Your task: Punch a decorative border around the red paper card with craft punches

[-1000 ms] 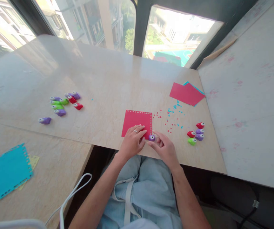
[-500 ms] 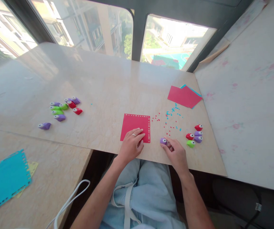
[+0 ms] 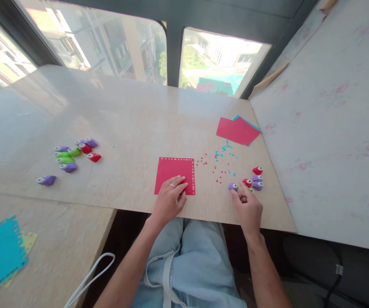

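Observation:
My left hand (image 3: pixel 170 196) lies flat, fingers spread, on a red paper square (image 3: pixel 171 169). Small punched holes line the square's top and right edges. At the right, my right hand (image 3: pixel 248 207) has a small purple craft punch (image 3: pixel 233 187) at its thumb and index finger, low over the table. The remaining fingers are curled under. Just beyond those fingertips sits a red craft punch (image 3: pixel 247 182), with more purple and red punches (image 3: pixel 257 170) beside it. A green one there is mostly covered by my hand.
Several craft punches (image 3: pixel 68 167) cluster at the left. Red and blue paper bits (image 3: pixel 224 149) lie scattered right of the square. Red sheets (image 3: pixel 238 130) rest near the wall. A blue punched sheet (image 3: pixel 1 252) and white cable (image 3: pixel 91 273) are at lower left.
My right hand has moved right with the purple punch, away from the red square and up to the right-hand punches. My left hand stays on the paper. The view has shifted slightly.

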`<state>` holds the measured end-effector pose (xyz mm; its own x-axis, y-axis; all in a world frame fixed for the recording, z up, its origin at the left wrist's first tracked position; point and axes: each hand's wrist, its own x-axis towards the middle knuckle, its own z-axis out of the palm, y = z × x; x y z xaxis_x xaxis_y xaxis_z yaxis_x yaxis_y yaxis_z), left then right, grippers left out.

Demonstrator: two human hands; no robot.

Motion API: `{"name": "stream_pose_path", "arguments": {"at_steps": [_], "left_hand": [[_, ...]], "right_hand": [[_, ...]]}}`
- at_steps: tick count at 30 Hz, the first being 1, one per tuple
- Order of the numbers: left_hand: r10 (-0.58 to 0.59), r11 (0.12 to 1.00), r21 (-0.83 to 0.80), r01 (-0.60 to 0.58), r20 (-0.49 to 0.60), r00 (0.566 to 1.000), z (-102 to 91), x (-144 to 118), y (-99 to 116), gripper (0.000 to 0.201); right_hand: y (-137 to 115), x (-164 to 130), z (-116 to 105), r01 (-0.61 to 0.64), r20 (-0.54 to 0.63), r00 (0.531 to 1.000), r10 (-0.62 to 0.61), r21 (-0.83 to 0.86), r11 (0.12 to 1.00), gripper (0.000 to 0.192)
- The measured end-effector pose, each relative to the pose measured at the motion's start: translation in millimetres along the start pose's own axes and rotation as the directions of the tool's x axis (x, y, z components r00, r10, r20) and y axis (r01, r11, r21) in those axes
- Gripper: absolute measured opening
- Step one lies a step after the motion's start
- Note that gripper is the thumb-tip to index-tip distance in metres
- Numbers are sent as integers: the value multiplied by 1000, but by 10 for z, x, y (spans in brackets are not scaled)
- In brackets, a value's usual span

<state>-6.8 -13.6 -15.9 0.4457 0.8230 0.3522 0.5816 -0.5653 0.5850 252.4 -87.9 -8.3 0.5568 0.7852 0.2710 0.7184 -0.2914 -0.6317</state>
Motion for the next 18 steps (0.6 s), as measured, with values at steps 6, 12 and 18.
{"name": "stream_pose_path", "arguments": {"at_steps": [6, 12, 18], "left_hand": [[-2, 1000, 26, 2, -3, 1000, 30, -12, -25, 28], [11, 999, 51, -10, -15, 1000, 39, -12, -20, 27], [17, 998, 63, -14, -42, 999, 47, -38, 11, 28]], "right_hand": [[-78, -204, 57, 59, -16, 998, -58, 125, 990, 47], [-78, -300, 162, 115, 39, 992, -123, 159, 981, 37], [-100, -285, 174, 248, 59, 966, -253, 84, 965, 29]]}}
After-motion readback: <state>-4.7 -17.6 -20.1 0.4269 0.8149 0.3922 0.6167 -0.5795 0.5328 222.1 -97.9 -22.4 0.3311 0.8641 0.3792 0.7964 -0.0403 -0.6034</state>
